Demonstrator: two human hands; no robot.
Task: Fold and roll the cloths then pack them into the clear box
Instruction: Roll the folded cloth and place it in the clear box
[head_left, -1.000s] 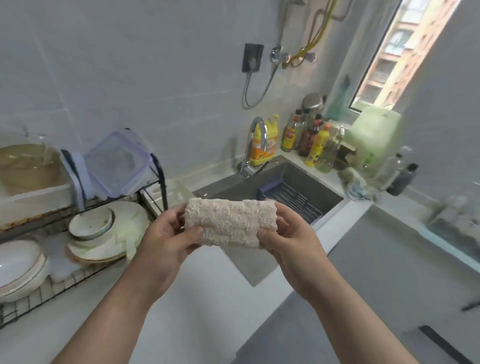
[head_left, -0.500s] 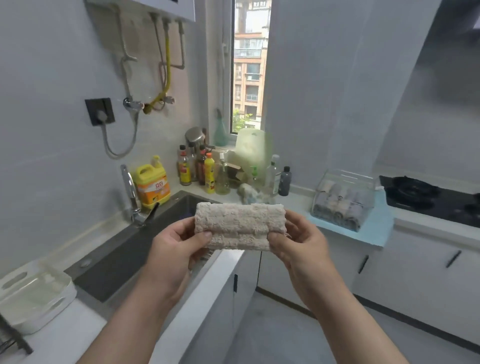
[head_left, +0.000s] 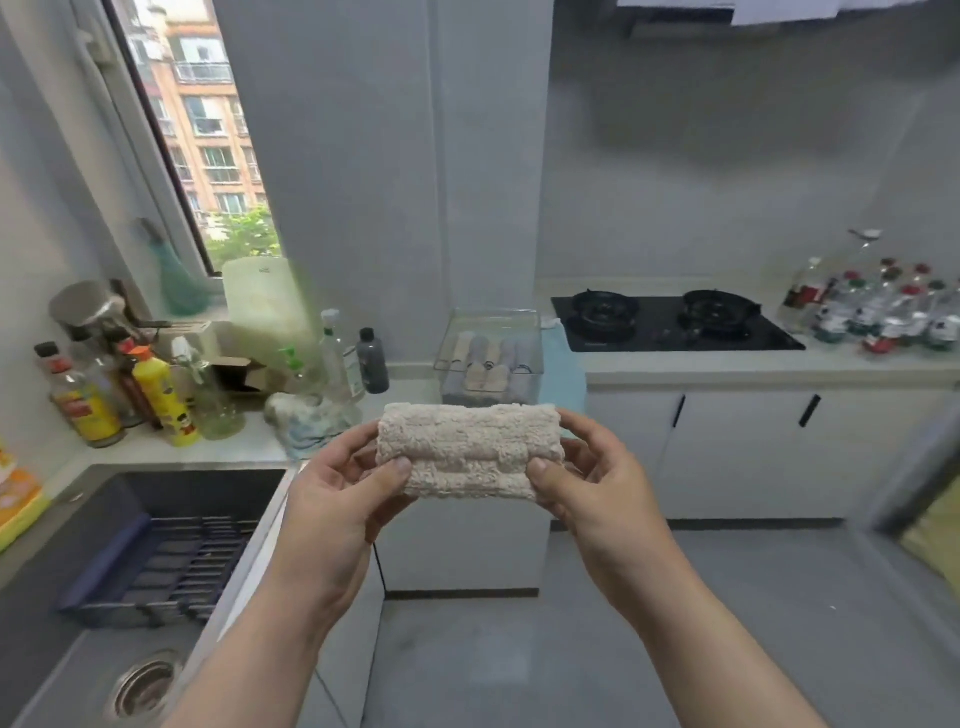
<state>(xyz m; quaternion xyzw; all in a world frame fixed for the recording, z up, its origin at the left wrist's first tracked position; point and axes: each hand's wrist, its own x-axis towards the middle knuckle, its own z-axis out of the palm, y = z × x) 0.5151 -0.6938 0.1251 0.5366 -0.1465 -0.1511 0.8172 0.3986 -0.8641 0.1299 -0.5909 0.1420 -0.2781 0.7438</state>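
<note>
Gripping the two short ends of a rolled beige cloth (head_left: 467, 452), the left hand (head_left: 337, 499) and the right hand (head_left: 597, 488) are seen at the middle of the view; each thumb is pressed on the near face and the other fingers are curled behind, so both hands are closed round the roll; the roll is held in the air above the floor, apart from the counter (head_left: 408, 388); its long axis is laid level, from nine o'clock to three o'clock, with the ridged side turned toward the camera.

At twelve o'clock from the roll, just beyond it, a clear box (head_left: 491, 313) is stood on a blue mat (head_left: 563, 374) on the counter; rolled cloths (head_left: 485, 364) in grey and beige are packed inside it, side by side; their number cannot be told.

At two o'clock a black stove (head_left: 670, 325) with two burners is set into the counter; at ten o'clock bottles (head_left: 156, 395) are crowded below the window; at eight o'clock a dark sink (head_left: 197, 491) is seen, with a blue rack (head_left: 171, 566) in it.
</note>
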